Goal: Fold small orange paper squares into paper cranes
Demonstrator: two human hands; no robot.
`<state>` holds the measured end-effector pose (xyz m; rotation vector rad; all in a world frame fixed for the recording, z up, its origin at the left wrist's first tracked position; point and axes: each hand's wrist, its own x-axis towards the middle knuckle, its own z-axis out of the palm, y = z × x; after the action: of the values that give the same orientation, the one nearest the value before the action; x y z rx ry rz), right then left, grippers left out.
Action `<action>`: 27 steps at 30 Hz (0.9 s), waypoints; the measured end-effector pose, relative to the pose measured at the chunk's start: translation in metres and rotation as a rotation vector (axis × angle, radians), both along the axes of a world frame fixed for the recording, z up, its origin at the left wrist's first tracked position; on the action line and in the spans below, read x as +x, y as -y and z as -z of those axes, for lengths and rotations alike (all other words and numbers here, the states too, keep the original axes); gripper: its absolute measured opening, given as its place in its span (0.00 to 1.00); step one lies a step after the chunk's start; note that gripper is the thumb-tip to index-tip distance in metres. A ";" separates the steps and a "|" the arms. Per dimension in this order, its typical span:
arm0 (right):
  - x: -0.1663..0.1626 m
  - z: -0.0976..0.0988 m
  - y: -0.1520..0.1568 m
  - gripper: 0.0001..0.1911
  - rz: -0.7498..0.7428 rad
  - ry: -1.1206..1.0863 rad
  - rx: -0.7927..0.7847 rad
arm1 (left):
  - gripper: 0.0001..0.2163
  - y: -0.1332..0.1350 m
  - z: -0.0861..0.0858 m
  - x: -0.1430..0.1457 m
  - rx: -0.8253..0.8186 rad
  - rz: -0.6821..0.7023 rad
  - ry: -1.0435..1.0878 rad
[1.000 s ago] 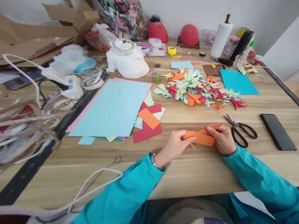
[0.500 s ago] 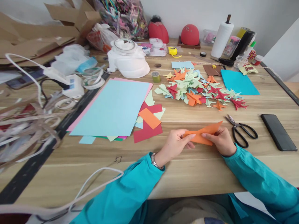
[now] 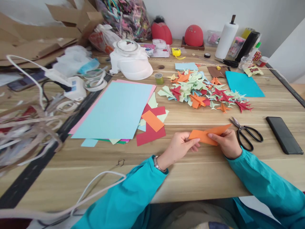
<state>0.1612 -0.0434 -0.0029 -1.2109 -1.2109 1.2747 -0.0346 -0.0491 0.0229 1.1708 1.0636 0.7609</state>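
Both hands hold a folded orange paper (image 3: pixel 206 135) just above the wooden table (image 3: pixel 190 178). My left hand (image 3: pixel 179 148) pinches its left end with closed fingers. My right hand (image 3: pixel 226 143) grips its right part, thumb pressed on top. Both arms wear teal sleeves, and a watch sits on the left wrist. Black scissors (image 3: pixel 247 133) lie just right of my right hand. A pile of folded paper shapes (image 3: pixel 202 92) in green, red and orange lies beyond the hands.
A light blue sheet (image 3: pixel 114 109) tops a stack of coloured papers, with red and orange offcuts (image 3: pixel 152 125) beside it. A black phone (image 3: pixel 284 135) lies at the right, a teal sheet (image 3: pixel 243 84) behind. Cardboard, tape rolls, cords and a paper towel roll (image 3: pixel 226 39) crowd the left and back.
The orange paper has been folded flatter and narrower between the hands, its right tip now pointing toward the scissors. The hands stayed in nearly the same place.
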 end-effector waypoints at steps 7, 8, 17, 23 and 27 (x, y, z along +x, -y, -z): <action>0.001 0.000 -0.001 0.11 0.002 0.007 0.027 | 0.18 0.000 -0.002 -0.001 -0.068 0.022 0.016; 0.001 -0.001 -0.001 0.11 0.004 0.005 0.024 | 0.19 0.000 -0.002 -0.001 -0.079 0.023 0.021; -0.006 -0.017 0.005 0.07 -0.196 0.125 0.023 | 0.10 0.000 -0.006 0.000 -0.023 0.121 -0.036; -0.009 -0.019 0.005 0.10 -0.224 0.063 -0.006 | 0.09 0.001 -0.004 0.002 -0.096 0.102 0.023; -0.009 -0.018 0.005 0.12 -0.312 0.030 -0.096 | 0.10 -0.001 -0.005 0.001 -0.042 0.047 0.014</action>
<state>0.1524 -0.0479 0.0146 -1.1422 -1.4149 1.5625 -0.0334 -0.0484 0.0277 1.1490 1.0323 0.7066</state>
